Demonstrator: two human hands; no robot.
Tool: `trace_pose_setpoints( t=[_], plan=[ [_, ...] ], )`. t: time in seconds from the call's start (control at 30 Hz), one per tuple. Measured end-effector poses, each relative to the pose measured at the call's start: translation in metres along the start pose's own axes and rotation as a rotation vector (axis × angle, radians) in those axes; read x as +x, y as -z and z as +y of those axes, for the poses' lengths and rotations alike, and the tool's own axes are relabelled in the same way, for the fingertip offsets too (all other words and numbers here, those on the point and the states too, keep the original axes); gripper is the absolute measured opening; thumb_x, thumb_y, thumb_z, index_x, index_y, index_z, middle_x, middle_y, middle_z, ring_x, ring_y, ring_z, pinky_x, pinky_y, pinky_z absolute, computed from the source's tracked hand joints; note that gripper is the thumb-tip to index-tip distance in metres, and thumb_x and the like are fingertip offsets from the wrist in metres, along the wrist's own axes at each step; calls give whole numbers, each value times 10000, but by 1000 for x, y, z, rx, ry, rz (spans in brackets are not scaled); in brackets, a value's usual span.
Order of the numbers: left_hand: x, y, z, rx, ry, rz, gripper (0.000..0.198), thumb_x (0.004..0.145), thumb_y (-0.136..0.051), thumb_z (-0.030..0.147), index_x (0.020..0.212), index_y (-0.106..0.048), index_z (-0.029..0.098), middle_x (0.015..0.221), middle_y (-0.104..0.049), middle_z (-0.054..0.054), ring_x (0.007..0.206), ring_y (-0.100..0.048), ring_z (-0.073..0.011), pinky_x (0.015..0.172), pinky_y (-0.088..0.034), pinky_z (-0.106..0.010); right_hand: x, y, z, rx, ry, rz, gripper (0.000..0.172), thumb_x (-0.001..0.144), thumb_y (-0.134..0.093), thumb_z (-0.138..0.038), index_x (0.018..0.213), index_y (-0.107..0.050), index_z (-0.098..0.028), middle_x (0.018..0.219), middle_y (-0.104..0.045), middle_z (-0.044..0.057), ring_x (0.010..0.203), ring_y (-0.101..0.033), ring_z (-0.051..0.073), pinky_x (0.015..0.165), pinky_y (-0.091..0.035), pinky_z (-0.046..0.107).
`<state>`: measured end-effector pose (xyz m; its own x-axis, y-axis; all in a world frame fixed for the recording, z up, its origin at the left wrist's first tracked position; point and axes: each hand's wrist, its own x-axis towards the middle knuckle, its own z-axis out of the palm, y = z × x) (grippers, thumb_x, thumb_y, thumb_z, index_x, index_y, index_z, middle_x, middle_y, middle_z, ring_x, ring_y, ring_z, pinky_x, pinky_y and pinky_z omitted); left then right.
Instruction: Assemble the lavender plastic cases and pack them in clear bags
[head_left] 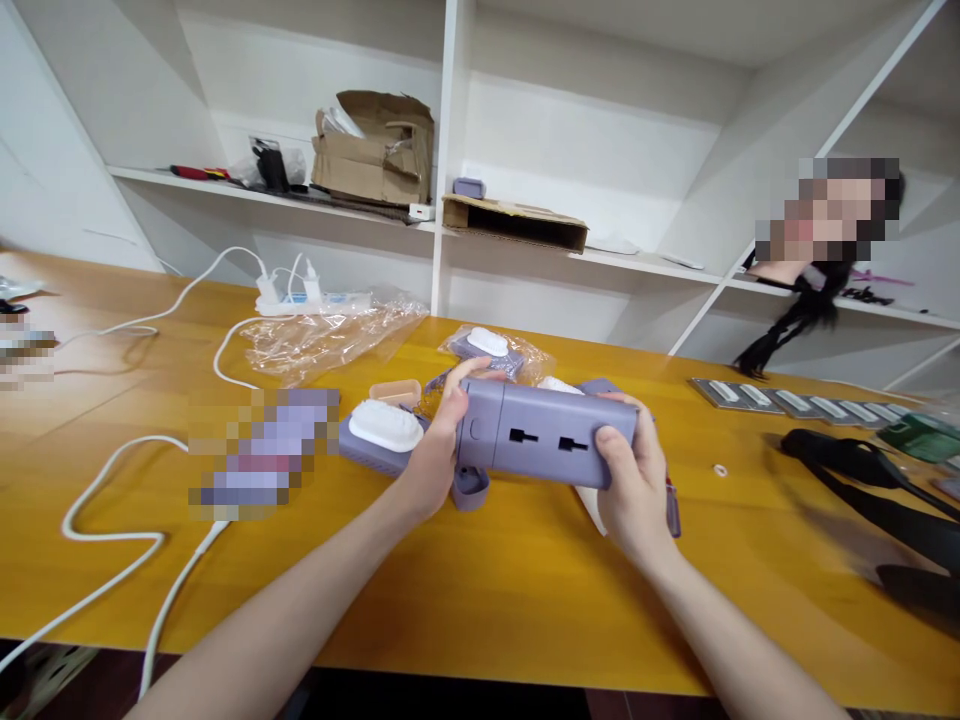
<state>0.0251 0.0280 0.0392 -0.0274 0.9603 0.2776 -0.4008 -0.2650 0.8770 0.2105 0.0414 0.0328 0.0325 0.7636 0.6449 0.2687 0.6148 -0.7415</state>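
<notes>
Both my hands grip a lavender multi-socket travel adapter [547, 435] lying sideways above the wooden table [465, 600]. My left hand [439, 440] wraps its left end, and my right hand [634, 470] holds its right end. Dark socket slots show on its face. Just left of my left hand lies a similar lavender unit [382, 435] with a white cap. A small peach-coloured tray [395, 393] sits behind that. Another lavender item with a white cap rests in a clear bag [487, 350] beyond the adapter. A lavender loop piece [470, 490] lies under my hands.
A crumpled clear plastic bag [330, 335] and a white power strip [311, 303] with white cables [112, 520] lie left. A pixelated patch hides items at left-centre. Black straps [847, 460] and grey packs [787, 405] lie right. White shelves [285, 195] hold a cardboard box [375, 150].
</notes>
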Motion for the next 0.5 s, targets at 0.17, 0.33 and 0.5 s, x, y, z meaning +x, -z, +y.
trace_pose_setpoints(
  t=[0.17,0.33,0.5],
  plan=[
    [10,11,13,-52,359,-54,627,826,-245,681,1256,-484,292,1157,-621,-93,900,-637,-264,702,-463,-366,10,23,9,-244,526,-13,490,772,-580,-459,1200,-456,-256,1097,-571,103,975,-585,299,825,-476,498],
    [19,22,10,-68,546,-42,473,821,-431,536,1065,-616,175,827,-672,-87,624,-626,-181,555,-457,-272,13,28,10,-407,906,-447,435,767,-611,-201,1154,-494,-360,1190,-577,53,1116,-553,307,820,-515,522],
    [20,20,8,-222,332,121,364,762,-460,207,1098,-599,186,904,-623,-27,704,-555,-130,587,-491,-243,15,15,5,-416,717,-390,935,679,-723,-352,1432,-168,-353,1501,-225,88,1352,-254,372,1023,-294,635]
  ],
)
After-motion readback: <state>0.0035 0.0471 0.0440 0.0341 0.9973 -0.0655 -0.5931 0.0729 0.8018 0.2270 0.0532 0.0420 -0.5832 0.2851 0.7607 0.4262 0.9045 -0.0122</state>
